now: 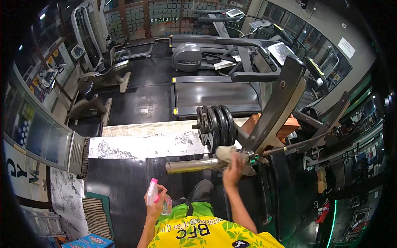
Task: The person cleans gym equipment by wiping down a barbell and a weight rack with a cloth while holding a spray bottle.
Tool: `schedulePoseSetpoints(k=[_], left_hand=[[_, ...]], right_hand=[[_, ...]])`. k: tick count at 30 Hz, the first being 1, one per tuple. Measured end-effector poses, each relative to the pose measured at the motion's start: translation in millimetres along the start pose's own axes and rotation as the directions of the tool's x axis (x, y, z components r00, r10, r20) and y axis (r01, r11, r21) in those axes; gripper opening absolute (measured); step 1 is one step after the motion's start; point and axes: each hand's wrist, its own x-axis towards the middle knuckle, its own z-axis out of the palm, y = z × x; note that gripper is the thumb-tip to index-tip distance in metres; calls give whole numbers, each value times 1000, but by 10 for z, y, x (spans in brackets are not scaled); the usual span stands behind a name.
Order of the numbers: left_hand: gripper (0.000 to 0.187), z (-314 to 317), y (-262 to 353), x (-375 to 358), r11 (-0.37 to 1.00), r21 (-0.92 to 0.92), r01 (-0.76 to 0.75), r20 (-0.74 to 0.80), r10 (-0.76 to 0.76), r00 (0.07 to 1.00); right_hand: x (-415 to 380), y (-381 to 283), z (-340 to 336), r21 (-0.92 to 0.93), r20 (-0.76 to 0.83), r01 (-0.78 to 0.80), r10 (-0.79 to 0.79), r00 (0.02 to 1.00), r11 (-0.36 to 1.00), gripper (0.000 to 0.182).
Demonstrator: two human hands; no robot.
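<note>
Right hand: grasping pale cloth at barbell sleeve, beside inner collar | Left hand: clenched round pink-topped spray bottle, apart from sleeve's free end | Weight plates: upright on peg, beyond sleeve.

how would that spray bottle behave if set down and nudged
The spray bottle would probably feel light, as its clear body looks like small, thin plastic. It would likely tip easily, with its pink-topped spray head sitting high above that body. If tipped, it may roll, since the body looks rounded.
</note>
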Motion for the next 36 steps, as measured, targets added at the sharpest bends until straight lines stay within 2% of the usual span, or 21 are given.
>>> schedulePoseSetpoints(k=[1,2,4,6,10,12,13,16,17,18,19,21,22,24,25,27,29,32,33,34,36], left_hand=[[12,-23,10,-13,1000,0,-10,-20,10,1000],[12,-39,23,-12,1000,4,-12,-18,12,1000],[12,-65,46,-9,1000,-30,-6,-13,6,1000],[11,-90,32,16,999,-35,-9,-19,8,1000],[9,7,91,91,996,-83,-19,-71,13,997],[9,11,86,115,999,-53,0,-21,-1,1000],[10,8,85,135,1000,-24,11,17,-10,1000],[9,25,83,126,998,-54,22,30,-20,999],[9,24,87,115,998,-53,21,26,-19,999],[9,28,92,103,998,-59,26,11,-25,1000],[9,33,88,87,997,-66,33,-4,-34,999],[8,16,58,54,999,-42,23,-15,-24,1000],[8,6,39,38,1000,-17,13,-22,-13,1000],[8,2,-6,25,1000,-23,9,-42,-10,999],[8,9,-19,20,1000,-28,3,-57,-5,998],[8,48,26,29,1000,-25,5,-58,-6,998],[8,81,72,41,1000,-20,8,-67,-10,998],[8,119,91,87,999,-43,14,-61,-16,998],[8,123,60,98,1000,-25,10,-47,-11,999],[8,121,45,103,1000,-5,5,-31,-6,1000],[8,120,57,116,1000,-14,4,-25,-4,1000]], right_hand=[[-19,-235,75,214,119,-83,58,991,973,49],[-75,-519,117,183,145,80,-107,984,980,48],[-197,-1139,227,305,256,150,-233,938,940,49],[-300,-1471,393,283,334,238,-328,884,929,49],[-78,-1136,286,406,324,370,-510,797,836,45],[107,-679,148,428,295,361,-505,811,829,42],[228,-439,34,318,310,382,-476,823,868,38],[630,218,-427,144,427,193,-237,872,970,27],[670,417,-453,79,349,286,-295,889,955,25],[724,447,-474,4,270,370,-357,894,929,24],[705,433,-449,5,271,372,-359,893,928,24],[622,281,-343,-60,260,289,-264,929,956,24],[556,184,-231,49,220,245,-250,943,968,24],[437,-179,-44,89,435,137,-163,885,987,24],[322,-429,69,204,387,180,-248,888,962,25],[104,-931,285,248,427,191,-284,858,950,32],[-6,-1324,330,316,373,304,-412,831,899,37],[27,-1167,340,459,363,264,-450,816,849,37],[101,-1070,225,465,405,239,-445,799,852,43],[178,-940,124,467,425,231,-446,787,853,44],[306,-516,-30,340,524,153,-322,788,928,38]])
